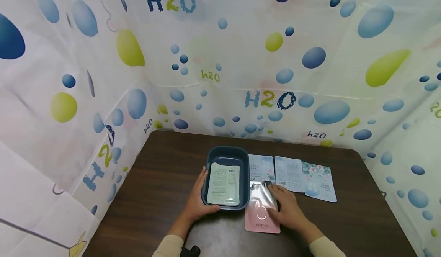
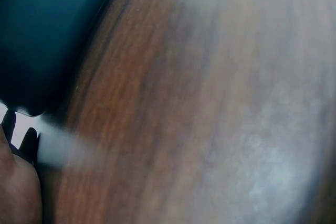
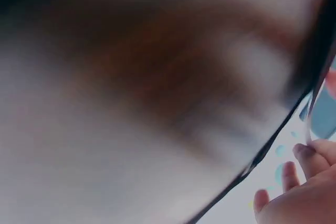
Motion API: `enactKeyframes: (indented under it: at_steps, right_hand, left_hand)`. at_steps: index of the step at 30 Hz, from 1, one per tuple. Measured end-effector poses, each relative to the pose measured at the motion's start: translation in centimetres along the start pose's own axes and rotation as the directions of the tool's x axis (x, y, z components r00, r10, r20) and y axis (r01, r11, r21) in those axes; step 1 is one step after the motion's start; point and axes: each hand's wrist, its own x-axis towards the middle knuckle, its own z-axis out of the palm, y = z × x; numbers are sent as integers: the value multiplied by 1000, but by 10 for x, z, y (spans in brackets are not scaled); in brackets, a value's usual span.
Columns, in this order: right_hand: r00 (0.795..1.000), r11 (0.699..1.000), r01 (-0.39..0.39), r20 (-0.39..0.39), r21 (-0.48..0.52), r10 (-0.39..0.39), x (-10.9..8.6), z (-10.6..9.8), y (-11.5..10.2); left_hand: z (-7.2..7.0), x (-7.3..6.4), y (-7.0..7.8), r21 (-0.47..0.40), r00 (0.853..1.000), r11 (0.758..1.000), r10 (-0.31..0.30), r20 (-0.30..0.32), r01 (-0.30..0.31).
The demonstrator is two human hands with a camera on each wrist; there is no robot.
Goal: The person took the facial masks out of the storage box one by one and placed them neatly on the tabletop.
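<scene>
A dark blue plastic basin stands on the brown table, with a pale green sheet mask packet lying in it. My left hand holds the basin's near left corner, fingers along the left side and thumb at the front rim. A pink and silver sheet mask packet is just right of the basin. My right hand grips its right edge between thumb and fingers. In the right wrist view, the fingers meet a thin edge; most of that view is blurred.
Three pale blue packets lie in a row behind the right hand: one beside the basin, one in the middle, and a flowered one at the right. A patterned curtain hangs behind the table.
</scene>
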Motion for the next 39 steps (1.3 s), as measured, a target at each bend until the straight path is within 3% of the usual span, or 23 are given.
enactKeyframes:
  at_steps: [4, 12, 26, 34, 39]
  right_hand:
    - [998, 988, 50, 53, -147, -42, -5, -2, 2]
    - [984, 975, 89, 166, -203, -56, -12, -4, 10]
    - [976, 943, 218, 49, -253, -213, -28, 15, 27]
    - [984, 964, 170, 86, -204, -155, -26, 13, 26]
    - [987, 973, 158, 68, -168, -149, -27, 13, 28]
  left_hand:
    - [-2, 2, 0, 1, 1000, 1000, -3, -2, 3]
    - [-6, 4, 2, 1, 1000, 1000, -1, -2, 1]
    - [-3, 1, 0, -2, 1000, 1000, -23, 2, 23]
    - [-3, 0, 3, -25, 1000, 1000, -19, -1, 19]
    - [-2, 0, 4, -20, 1000, 1000, -20, 6, 20]
